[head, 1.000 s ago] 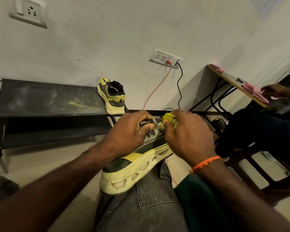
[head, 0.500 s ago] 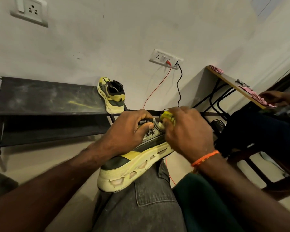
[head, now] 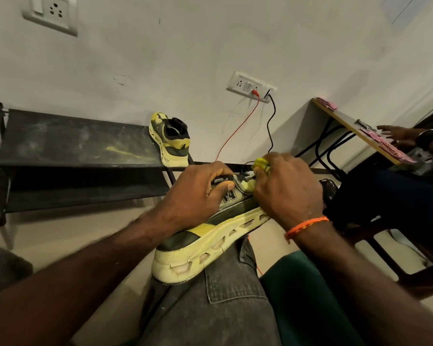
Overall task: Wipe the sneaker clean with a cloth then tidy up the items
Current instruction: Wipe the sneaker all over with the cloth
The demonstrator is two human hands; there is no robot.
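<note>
A yellow and dark green sneaker lies across my thigh with its thick pale sole facing me. My left hand grips its upper from above, thumb on the side near the N logo. My right hand holds a bunched yellow cloth against the front of the upper near the laces. Most of the cloth is hidden in my fist. The matching second sneaker stands on the right end of a black rack.
The two-tier black rack stands against the wall at left. Red and black cables hang from a wall socket behind the shoe. At right another person's hand rests on a wooden table with pink items. A green seat lies under my right arm.
My right hand with the cloth has shifted slightly up and forward along the sneaker's upper. My left hand keeps its grip. The other person's hand at right has moved on the table.
</note>
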